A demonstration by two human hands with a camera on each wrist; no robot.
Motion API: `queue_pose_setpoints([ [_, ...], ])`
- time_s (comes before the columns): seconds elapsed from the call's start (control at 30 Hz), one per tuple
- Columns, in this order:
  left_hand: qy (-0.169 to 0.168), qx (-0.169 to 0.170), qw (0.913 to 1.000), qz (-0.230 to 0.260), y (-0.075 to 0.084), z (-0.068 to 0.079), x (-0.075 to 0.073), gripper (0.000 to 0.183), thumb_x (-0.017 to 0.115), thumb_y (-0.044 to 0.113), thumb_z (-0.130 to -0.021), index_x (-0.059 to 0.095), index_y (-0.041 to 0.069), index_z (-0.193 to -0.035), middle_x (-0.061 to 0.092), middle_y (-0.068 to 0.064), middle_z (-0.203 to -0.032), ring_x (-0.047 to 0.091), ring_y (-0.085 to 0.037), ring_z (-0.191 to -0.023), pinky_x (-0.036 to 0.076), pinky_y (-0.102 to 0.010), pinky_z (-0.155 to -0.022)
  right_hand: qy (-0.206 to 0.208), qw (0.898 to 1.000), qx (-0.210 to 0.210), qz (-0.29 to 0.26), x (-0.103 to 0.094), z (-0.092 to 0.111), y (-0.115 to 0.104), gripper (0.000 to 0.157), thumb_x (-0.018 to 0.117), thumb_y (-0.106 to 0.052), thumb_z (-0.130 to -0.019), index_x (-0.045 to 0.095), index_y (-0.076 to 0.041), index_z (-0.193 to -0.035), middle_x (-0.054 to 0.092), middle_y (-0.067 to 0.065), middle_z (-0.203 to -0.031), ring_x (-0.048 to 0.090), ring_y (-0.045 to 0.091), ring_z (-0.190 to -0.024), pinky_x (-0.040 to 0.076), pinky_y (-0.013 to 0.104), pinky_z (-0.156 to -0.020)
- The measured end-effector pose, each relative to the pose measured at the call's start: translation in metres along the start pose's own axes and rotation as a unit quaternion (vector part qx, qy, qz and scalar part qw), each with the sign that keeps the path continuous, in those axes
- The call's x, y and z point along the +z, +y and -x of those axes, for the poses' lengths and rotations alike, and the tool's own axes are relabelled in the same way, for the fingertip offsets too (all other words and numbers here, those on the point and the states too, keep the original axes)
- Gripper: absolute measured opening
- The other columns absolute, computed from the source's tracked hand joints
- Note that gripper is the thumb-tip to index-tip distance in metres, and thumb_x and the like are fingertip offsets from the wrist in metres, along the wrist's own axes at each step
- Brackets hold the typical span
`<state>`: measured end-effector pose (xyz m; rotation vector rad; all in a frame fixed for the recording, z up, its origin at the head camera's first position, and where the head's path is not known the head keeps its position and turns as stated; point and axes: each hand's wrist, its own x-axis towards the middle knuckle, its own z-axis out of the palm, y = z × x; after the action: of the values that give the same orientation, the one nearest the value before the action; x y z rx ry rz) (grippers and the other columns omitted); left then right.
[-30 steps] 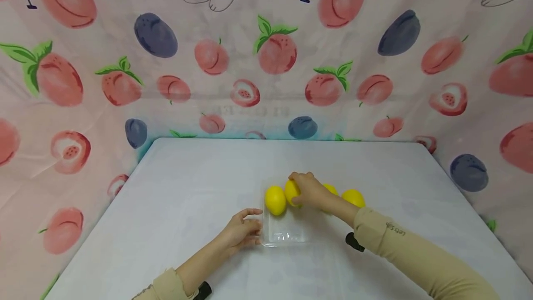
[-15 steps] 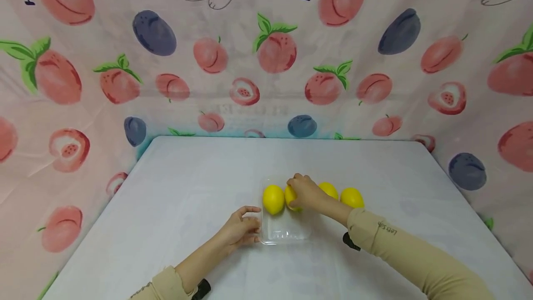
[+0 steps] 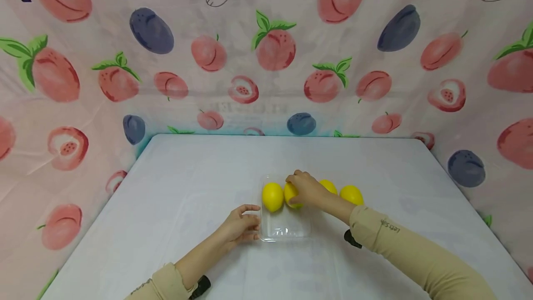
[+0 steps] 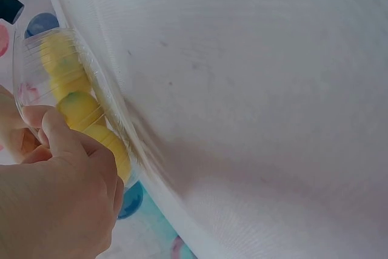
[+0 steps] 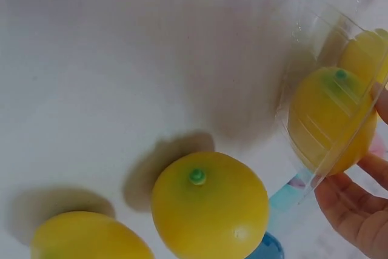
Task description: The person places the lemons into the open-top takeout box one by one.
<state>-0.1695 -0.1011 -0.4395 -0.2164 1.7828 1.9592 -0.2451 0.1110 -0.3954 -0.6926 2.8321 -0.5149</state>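
Note:
A clear plastic container [image 3: 287, 230] lies on the white table with two yellow lemons along its far side. My left hand [image 3: 239, 227] is at its left side, bent fingers at the rim; in the left wrist view that hand [image 4: 66, 180] overlaps the container wall [image 4: 30, 65]. My right hand [image 3: 308, 190] grips the right-hand lemon [image 3: 291, 193] inside the container, from above and partly hiding it. To its left sits the other lemon [image 3: 272, 197]. In the right wrist view, fingers [image 5: 345, 204] curl round the gripped lemon [image 5: 327, 119] behind the clear wall.
Two more lemons rest on the table right of the container: a nearer one [image 3: 328, 186] and a farther one [image 3: 351, 194], both partly behind the right forearm. A fruit-print cloth [image 3: 266, 82] hangs behind the white table [image 3: 200, 165].
The head view has shifted slightly, so the table sits a little higher in the picture. The right hand keeps its hold on the lemon in the container; the left stays at the rim.

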Motion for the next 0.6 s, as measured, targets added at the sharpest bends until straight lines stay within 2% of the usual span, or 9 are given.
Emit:
queue_pose_setpoints([
  [0.37,0.010,-0.002,0.9999,-0.003,-0.001,-0.001,-0.001,0.042,0.054,0.000,-0.088,0.042,-0.002,-0.128,0.054,0.001,-0.080,0.053,-0.009,-0.067,0.055,-0.021,-0.059,0.008,0.999,-0.006,-0.033,-0.007,0.005,0.006,0.043,0.075,-0.013,-0.079,0.060,0.000,-0.118,0.060,0.014,-0.113,0.055,0.030,-0.105,0.046,0.046,-0.099],
  [0.6,0.006,-0.006,0.9999,-0.006,0.000,-0.001,-0.001,0.042,0.054,0.001,-0.089,0.042,-0.004,-0.129,0.054,0.000,-0.081,0.053,-0.010,-0.068,0.056,-0.021,-0.060,0.015,0.997,0.015,-0.078,-0.015,0.013,0.015,0.039,0.065,-0.010,-0.086,0.056,-0.001,-0.123,0.057,0.017,-0.122,0.053,0.034,-0.109,0.047,0.047,-0.097],
])
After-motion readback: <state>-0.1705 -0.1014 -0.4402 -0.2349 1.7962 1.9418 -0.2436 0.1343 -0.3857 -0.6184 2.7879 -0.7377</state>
